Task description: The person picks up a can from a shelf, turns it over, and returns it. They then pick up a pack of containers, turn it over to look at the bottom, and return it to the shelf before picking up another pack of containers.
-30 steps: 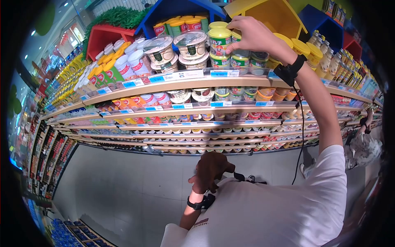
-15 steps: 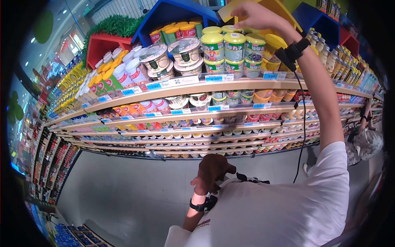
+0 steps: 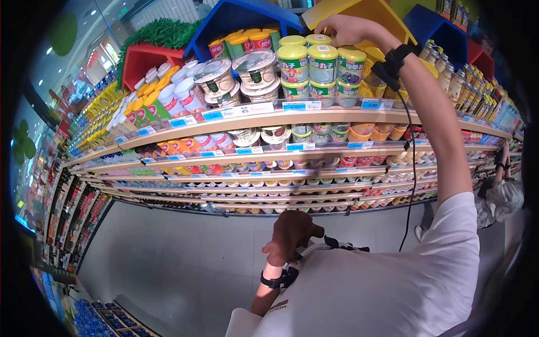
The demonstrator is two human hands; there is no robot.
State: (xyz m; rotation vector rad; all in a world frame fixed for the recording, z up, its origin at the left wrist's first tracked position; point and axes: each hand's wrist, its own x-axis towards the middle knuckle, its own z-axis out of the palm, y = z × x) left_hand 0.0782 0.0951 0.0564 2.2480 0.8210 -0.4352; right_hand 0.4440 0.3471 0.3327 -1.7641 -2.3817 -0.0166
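My right hand (image 3: 349, 30) is over the top shelf, at the back of stacked green-and-white tubs (image 3: 323, 67) with yellow lids. Its fingers are bent downward and apart, beside a rear yellow lid (image 3: 318, 39); some fingertips are hidden, and nothing shows in its grasp. My left hand (image 3: 289, 236) hangs low in front of my shirt, in shadow. Its fingers are loosely bent and apart, with no held object visible. Clear-lidded tubs (image 3: 256, 68) stand left of the yellow-lidded stacks.
A shelf edge (image 3: 241, 120) with price tags crosses the view, with more stocked rows below. House-shaped frames, blue (image 3: 247, 12) and yellow (image 3: 368, 10), rise behind the tubs. A cable (image 3: 414, 185) hangs from my right wrist. Another person (image 3: 501, 196) is at the far right.
My right hand has left the front tub stacks, risen toward the back, then dipped near the rear lids. The front tubs it partly covered are now in view. My left hand has barely moved.
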